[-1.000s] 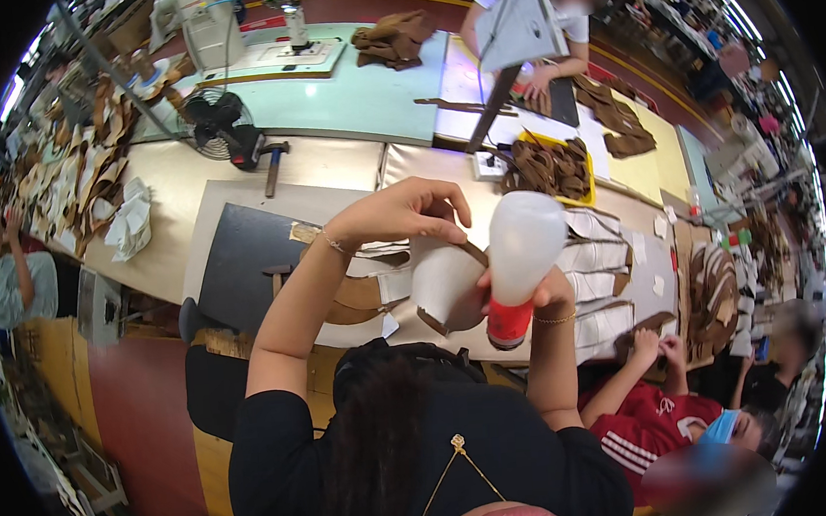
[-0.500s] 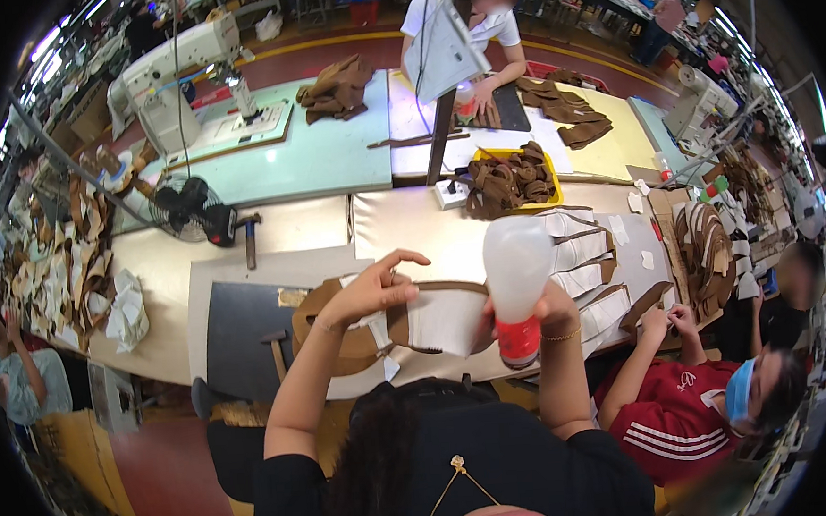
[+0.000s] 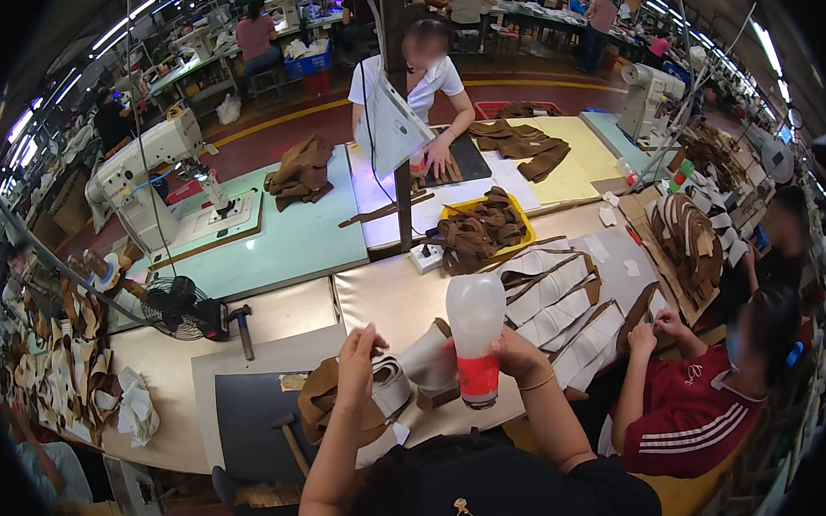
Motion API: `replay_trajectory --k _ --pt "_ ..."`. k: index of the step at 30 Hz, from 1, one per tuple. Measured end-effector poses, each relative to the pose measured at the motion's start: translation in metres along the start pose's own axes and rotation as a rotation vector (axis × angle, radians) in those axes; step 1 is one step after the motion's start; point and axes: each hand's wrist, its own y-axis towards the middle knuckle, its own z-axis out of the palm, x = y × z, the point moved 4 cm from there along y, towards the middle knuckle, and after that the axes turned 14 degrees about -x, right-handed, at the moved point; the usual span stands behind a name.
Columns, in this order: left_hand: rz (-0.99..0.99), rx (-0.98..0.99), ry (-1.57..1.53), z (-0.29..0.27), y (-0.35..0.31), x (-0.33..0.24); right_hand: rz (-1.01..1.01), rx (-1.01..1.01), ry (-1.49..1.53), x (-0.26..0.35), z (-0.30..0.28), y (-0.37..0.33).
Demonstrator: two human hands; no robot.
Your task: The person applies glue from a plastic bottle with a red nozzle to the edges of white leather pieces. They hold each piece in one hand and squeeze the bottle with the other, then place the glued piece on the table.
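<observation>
Your right hand (image 3: 516, 351) was clamped around the squeeze bottle (image 3: 476, 320), milky above and red below, over the near part of the tabletop (image 3: 368, 303). Just left of the bottle, partly behind it, was the pale piece with a brown edge (image 3: 427, 363); whether the same hand also pinched it I couldn't tell. Your left hand (image 3: 357, 348) was raised left of the bottle, well apart from your right, its fingers curled; I couldn't tell whether they held anything.

If your right hand had loosened, the bottle might have slipped or tilted, and any contents could have marked the pale piece. Left of the bottle lay the looped bands (image 3: 390, 389), and farther left the wooden-handled hammer (image 3: 295, 445) on the dark mat (image 3: 243, 415); a low sweep of your left forearm could have dragged or knocked them.

Right of the bottle and slightly beyond, the pale strips (image 3: 555, 298) overlapped in a row; swinging the bottle that way could have disordered them. Beyond the bottle, the yellow tray (image 3: 518, 244) overflowed with brown strips (image 3: 473, 233), which a reaching arm might have snagged. Far left of the bottle stood the black fan (image 3: 184, 307); its draught, if running, could have shifted light pieces.
</observation>
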Motion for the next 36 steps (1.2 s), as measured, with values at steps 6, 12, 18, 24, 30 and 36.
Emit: replay_trajectory --k 6,12,18,24,30,36 --pt "-0.247 0.028 -0.234 -0.007 -0.054 0.047 0.051 -0.031 0.139 -0.011 0.004 -0.005" --pt "-0.3 0.207 -0.19 0.004 -0.059 0.034 0.011 -0.049 0.017 -0.008 0.018 -0.004" --pt "-0.514 0.409 -0.25 0.019 -0.073 0.016 0.093 0.03 0.029 -0.011 0.03 -0.007" --pt "-0.58 0.25 -0.801 0.022 -0.051 0.012 0.141 0.073 0.004 -0.014 0.02 -0.009" --pt "-0.563 0.345 -0.871 0.031 -0.05 -0.016 0.142 -0.008 -0.12 -0.012 0.014 -0.017" --pt "-0.309 0.255 -0.49 0.047 -0.065 -0.035 -0.282 -0.195 -0.15 0.036 0.0 -0.019"
